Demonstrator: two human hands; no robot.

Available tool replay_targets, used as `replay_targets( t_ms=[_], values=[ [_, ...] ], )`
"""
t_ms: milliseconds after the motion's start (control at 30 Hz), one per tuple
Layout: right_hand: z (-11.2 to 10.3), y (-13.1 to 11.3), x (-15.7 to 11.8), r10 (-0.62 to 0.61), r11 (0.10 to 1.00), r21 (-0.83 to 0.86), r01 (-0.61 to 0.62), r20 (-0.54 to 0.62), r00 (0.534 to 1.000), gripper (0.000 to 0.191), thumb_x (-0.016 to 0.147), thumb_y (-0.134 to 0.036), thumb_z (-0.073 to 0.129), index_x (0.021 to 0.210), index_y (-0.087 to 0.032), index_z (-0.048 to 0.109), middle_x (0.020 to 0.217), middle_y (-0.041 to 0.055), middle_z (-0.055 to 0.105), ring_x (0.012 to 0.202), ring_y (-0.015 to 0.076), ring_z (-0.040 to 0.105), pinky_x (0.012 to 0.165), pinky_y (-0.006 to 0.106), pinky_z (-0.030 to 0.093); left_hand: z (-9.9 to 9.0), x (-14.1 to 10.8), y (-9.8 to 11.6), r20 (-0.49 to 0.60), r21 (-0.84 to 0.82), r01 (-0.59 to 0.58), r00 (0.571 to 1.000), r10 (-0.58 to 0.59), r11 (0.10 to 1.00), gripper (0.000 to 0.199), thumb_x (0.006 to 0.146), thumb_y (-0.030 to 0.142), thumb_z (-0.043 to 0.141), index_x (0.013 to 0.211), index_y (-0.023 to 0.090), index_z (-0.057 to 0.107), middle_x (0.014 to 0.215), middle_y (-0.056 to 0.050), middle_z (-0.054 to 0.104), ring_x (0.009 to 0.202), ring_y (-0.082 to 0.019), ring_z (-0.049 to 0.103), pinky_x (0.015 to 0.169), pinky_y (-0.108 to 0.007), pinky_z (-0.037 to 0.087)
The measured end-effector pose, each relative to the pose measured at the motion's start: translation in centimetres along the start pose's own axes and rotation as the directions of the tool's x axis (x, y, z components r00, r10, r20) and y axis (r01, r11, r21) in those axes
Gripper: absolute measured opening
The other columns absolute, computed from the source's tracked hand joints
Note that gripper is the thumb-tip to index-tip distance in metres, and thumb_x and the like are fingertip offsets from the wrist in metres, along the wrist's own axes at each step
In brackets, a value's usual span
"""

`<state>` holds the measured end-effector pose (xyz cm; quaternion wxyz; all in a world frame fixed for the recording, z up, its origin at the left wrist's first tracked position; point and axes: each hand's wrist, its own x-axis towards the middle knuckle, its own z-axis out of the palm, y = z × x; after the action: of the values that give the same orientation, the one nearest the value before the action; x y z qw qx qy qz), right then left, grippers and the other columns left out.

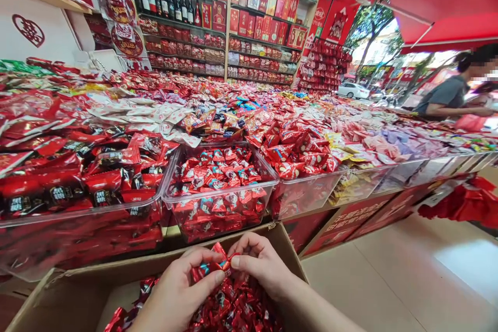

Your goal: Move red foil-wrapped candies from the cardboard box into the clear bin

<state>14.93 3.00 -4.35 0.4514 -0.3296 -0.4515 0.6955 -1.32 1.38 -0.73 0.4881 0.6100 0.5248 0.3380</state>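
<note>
Low in the view, both of my hands meet over an open cardboard box [97, 275] that holds a heap of red wrapped candies [237, 303]. Between them is a wrapped candy [222, 264] in a shiny red wrapper with a bit of blue. My left hand [187, 282] pinches its left side with thumb and forefinger. On the right side, the thumb and fingers of my right hand [260, 263] are closed on the same candy. Just beyond the box stands a clear plastic bin [220, 194] filled with similar red and blue candies.
To the left, another clear bin [78, 212] carries red and black packets. Red triangular packets [299, 153] fill the bin on the right. Shelves [227, 21] with bottles and boxes line the back wall. A person [447, 93] stands at the far right beside the display.
</note>
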Motion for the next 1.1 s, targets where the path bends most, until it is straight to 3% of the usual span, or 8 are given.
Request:
replay_targets(
  t_ms=[267,567,667,733,800,900,1000,1100],
  values=[
    [0.2,0.3,-0.1,0.004,0.996,-0.093,-0.006,-0.014,1.000,0.021,0.059,-0.027,0.068,0.068,-0.013,0.056,0.059,-0.0022,0.056,0.048,0.0052,0.049,0.046,0.018,0.037,-0.2,-0.4,0.3,0.010,0.025,0.115,0.993,-0.116,0.993,0.017,0.060,0.032,0.063,0.067,0.018,0.066,0.073,-0.002,0.062,0.060,-0.015,0.052,0.057,-0.025,0.040],
    [0.8,0.0,-0.5,-0.060,0.998,-0.005,0.060,-0.095,0.994,0.023,0.064,-0.028,0.064,0.063,-0.014,0.047,0.056,-0.0041,0.051,0.041,0.0043,0.049,0.039,0.015,0.034,1.1,-0.5,0.2,-0.057,-0.444,0.202,0.966,-0.253,0.873,0.018,0.049,0.031,0.072,0.051,0.015,0.063,0.054,0.005,0.052,0.044,-0.005,0.036,0.043,-0.020,0.025],
    [0.9,0.1,-0.7,-0.187,0.979,-0.094,0.181,-0.063,0.980,0.018,0.070,-0.028,0.058,0.067,-0.016,0.046,0.067,-0.0021,0.051,0.042,0.0056,0.051,0.036,0.016,0.034,1.5,-0.6,-0.2,-0.047,-0.521,0.284,0.932,-0.360,0.805,0.023,0.048,0.034,0.072,0.061,0.017,0.063,0.048,0.004,0.057,0.045,-0.009,0.047,0.045,-0.021,0.030],
    [0.8,0.0,-1.0,-0.389,0.882,-0.297,0.365,-0.023,0.921,0.008,0.072,-0.022,0.055,0.071,-0.017,0.049,0.073,-0.0002,0.051,0.051,0.0077,0.054,0.043,0.019,0.041,1.6,-0.8,-0.4,-0.051,-0.572,0.328,0.901,-0.431,0.752,0.028,0.050,0.037,0.071,0.069,0.018,0.063,0.060,0.001,0.063,0.053,-0.013,0.055,0.048,-0.023,0.036],
    [0.7,-0.2,-1.3,-0.566,0.674,-0.518,0.526,0.095,0.819,0.005,0.072,-0.014,0.054,0.076,-0.018,0.054,0.076,0.0018,0.052,0.065,0.0104,0.055,0.057,0.023,0.045,1.6,-1.0,-0.2,0.010,-0.631,0.384,0.873,-0.488,0.674,0.029,0.054,0.041,0.067,0.072,0.018,0.063,0.067,0.001,0.062,0.056,-0.013,0.056,0.048,-0.024,0.039],
    [0.7,-0.6,-1.7,-0.604,0.441,-0.639,0.630,0.308,0.735,0.018,0.070,-0.009,0.055,0.086,-0.019,0.056,0.086,0.0058,0.053,0.080,0.0129,0.052,0.067,0.024,0.045,1.6,-1.2,0.5,0.148,-0.693,0.436,0.866,-0.478,0.575,0.027,0.059,0.041,0.064,0.072,0.017,0.064,0.065,0.001,0.060,0.053,-0.010,0.054,0.046,-0.021,0.040],
    [0.7,-0.9,-1.9,-0.563,0.426,-0.629,0.651,0.379,0.735,0.021,0.068,-0.015,0.058,0.089,-0.018,0.056,0.095,0.0085,0.051,0.087,0.0150,0.051,0.072,0.026,0.045,1.5,-1.3,0.9,0.141,-0.709,0.397,0.890,-0.435,0.583,0.021,0.060,0.033,0.066,0.075,0.019,0.066,0.063,0.002,0.062,0.053,-0.008,0.054,0.049,-0.020,0.040],
    [0.7,-0.8,-1.9,-0.553,0.516,-0.626,0.585,0.278,0.785,0.013,0.070,-0.019,0.056,0.083,-0.017,0.056,0.091,0.0074,0.053,0.086,0.0154,0.051,0.074,0.028,0.043,1.4,-1.3,0.7,0.090,-0.670,0.370,0.901,-0.425,0.644,0.020,0.061,0.032,0.065,0.078,0.020,0.067,0.064,0.002,0.064,0.057,-0.010,0.054,0.053,-0.021,0.041]
  ],
)
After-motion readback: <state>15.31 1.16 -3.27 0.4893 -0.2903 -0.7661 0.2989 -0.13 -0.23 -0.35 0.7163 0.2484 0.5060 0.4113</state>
